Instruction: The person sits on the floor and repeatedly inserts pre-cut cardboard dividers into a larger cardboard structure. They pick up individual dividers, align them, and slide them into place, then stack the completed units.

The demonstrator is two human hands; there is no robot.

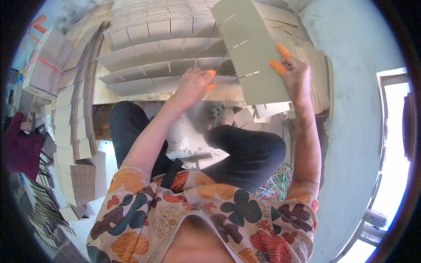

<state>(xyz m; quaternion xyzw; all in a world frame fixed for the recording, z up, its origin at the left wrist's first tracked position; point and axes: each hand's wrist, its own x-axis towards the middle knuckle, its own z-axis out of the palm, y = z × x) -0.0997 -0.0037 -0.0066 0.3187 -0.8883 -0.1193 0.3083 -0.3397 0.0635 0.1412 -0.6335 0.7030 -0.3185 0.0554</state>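
My right hand [297, 75] grips a slotted cardboard strip [256, 55] along its right edge, with orange covers on the thumb and a finger. The strip is long and grey-green, tilted, with several short slits from its left edge. My left hand [193, 89] hovers at the near side of the bench, also with orange covers on thumb and finger. Its thumb and finger are a little apart, and nothing shows between them. Just beyond it, several slotted cardboard strips [153, 65] stand on edge in rows.
Piled slotted cardboard [162, 8] fills the back of the bench. More cardboard stacks stand at the right [316, 79] and left [66, 127]. A white box [46, 65] with a red band sits far left. Coloured straps [277, 183] lie beside my knee, near the wall [351, 109].
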